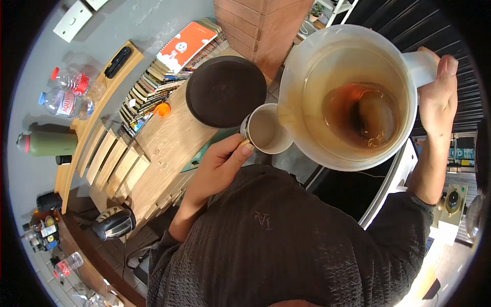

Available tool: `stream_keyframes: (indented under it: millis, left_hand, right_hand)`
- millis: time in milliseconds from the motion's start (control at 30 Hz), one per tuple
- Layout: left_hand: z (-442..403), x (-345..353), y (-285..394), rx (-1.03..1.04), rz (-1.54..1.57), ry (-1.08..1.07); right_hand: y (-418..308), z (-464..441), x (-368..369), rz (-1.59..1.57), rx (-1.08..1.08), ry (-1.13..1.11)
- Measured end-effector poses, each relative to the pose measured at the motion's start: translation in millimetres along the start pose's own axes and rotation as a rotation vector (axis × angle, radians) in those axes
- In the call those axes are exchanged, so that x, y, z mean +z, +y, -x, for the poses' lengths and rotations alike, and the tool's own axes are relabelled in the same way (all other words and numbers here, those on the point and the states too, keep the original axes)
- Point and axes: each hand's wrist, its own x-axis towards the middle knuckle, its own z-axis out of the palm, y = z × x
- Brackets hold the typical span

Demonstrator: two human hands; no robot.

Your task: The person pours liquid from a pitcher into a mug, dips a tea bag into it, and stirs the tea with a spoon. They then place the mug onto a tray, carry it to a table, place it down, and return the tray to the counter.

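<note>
My right hand [439, 100] is wrapped round the handle of a large translucent plastic pitcher [319, 56]. Brown, tea-like liquid [340, 110] lies in the bottom of it, with something pale and rounded showing inside that I cannot make out. The pitcher's spout side leans over the rim of a white mug [279, 140]. By its handle, my left hand [220, 166] grips this mug, which is tilted. The mug's inside looks greyish, and whether liquid is in it I cannot tell. No stream shows between the two vessels.
A round dark tray [226, 92] lies on the wooden counter [166, 140], beside a row of books [153, 84]. To the left are a wooden rack [115, 163], an electric kettle [115, 223], a green flask [51, 143] and plastic bottles [65, 102]. A brick pillar [255, 30] stands behind.
</note>
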Motion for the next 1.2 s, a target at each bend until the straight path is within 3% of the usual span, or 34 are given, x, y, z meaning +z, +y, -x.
stream_keyframes:
  millis: [133,267,367,567,667,767,867,1067,1200]
  left_hand:
    - [-2,2,0,0.018,0.016,0.015]
    - [0,0,9,0.027,0.012,0.052]
    - [0,-1,9,0.036,-0.009,0.059]
    - [6,-1,12,0.03,-0.019,0.046]
    - [10,2,12,0.009,0.011,0.037]
    - [16,3,16,-0.001,0.024,0.047]
    - [20,1,17,-0.037,0.002,0.05]
    - [23,4,13,-0.055,0.025,0.064]
    - [24,3,13,-0.066,0.049,0.073]
  right_hand:
    - [9,-16,-14,0.033,-0.21,0.195]
    - [0,-19,-32,0.303,-0.132,0.118]
    - [-10,-17,-29,0.064,0.05,0.068]
    - [-15,-15,-21,0.052,-0.145,0.134]
    - [-13,-17,-25,0.083,-0.043,0.025]
    - [-10,-18,-21,0.183,-0.269,0.16]
    - [-11,-19,-27,0.095,-0.173,-0.042]
    - [-18,-17,-18,0.294,-0.301,0.111]
    - [-19,-23,-23,0.197,-0.256,0.027]
